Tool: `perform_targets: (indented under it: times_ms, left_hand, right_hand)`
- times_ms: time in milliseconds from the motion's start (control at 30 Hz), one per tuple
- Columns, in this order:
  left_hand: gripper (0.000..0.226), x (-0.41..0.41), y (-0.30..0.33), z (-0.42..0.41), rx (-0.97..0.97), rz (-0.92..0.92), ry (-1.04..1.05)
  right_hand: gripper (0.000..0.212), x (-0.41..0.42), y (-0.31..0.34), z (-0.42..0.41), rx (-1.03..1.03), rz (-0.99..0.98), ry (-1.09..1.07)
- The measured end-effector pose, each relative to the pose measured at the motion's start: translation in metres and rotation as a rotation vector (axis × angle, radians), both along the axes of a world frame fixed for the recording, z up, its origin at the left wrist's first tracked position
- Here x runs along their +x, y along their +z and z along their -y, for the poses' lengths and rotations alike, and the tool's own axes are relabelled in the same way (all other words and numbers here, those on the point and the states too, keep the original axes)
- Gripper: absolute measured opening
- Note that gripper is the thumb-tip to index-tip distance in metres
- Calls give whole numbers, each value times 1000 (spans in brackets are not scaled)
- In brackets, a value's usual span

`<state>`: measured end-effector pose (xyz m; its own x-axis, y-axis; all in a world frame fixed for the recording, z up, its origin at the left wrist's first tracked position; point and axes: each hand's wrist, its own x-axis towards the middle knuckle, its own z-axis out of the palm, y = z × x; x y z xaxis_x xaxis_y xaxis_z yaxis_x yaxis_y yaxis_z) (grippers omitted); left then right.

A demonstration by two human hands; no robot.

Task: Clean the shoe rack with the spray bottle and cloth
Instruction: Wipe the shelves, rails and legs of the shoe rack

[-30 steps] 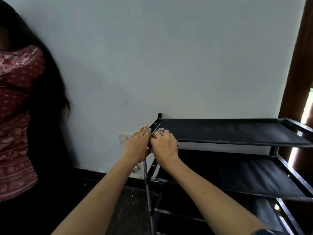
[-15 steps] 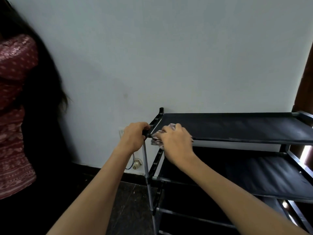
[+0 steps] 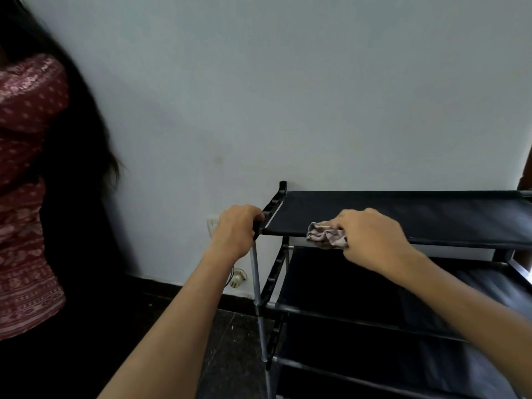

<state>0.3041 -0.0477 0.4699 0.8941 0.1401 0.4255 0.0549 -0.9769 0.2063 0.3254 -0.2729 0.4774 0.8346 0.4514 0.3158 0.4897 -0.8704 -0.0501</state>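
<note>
The shoe rack (image 3: pixel 403 214) stands against a pale wall (image 3: pixel 288 82), its black fabric shelves stacked in tiers on metal poles.

Left hand (image 3: pixel 234 230): arm extended forward, forearm rising from the lower frame edge. The fingers are curled over the front left corner of the top shelf frame, gripping it above the upright pole (image 3: pixel 256 272).

Right hand (image 3: pixel 371 237): arm extended from the lower right, wrist level, knuckles up. The fingers are curled down onto a crumpled cloth (image 3: pixel 325 235) and hold it against the front edge of the top shelf, well right of the left hand.

A wall socket (image 3: pixel 212 223) sits just behind the left hand. A second person in a red patterned top (image 3: pixel 26 197) stands at the left edge.
</note>
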Motion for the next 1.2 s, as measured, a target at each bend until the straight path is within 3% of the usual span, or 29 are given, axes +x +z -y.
perform_targets:
  times_ms: [267,400,567,733,800,967,1200]
  left_hand:
    - [35,-4,0,0,23,17,-9]
    - [34,-3,3,2,116,-3,21]
    - [33,5,6,13,168,-96,102]
    - [36,8,5,12,204,-106,120]
    - [39,7,7,14,225,-131,115]
    - [38,2,11,33,361,-247,125]
    - [23,15,1,61,556,-276,254]
  right_hand:
    - [24,-4,-4,-92,-114,172,15]
    - [24,-5,-17,-115,-31,275,84]
    - [37,0,-46,-29,-5,368,43]
    - [46,-10,-51,85,170,463,-247]
    - [44,-15,-49,97,193,404,-315]
    - [29,-13,-38,49,230,268,-436]
    - [34,-19,-49,-66,273,253,-125]
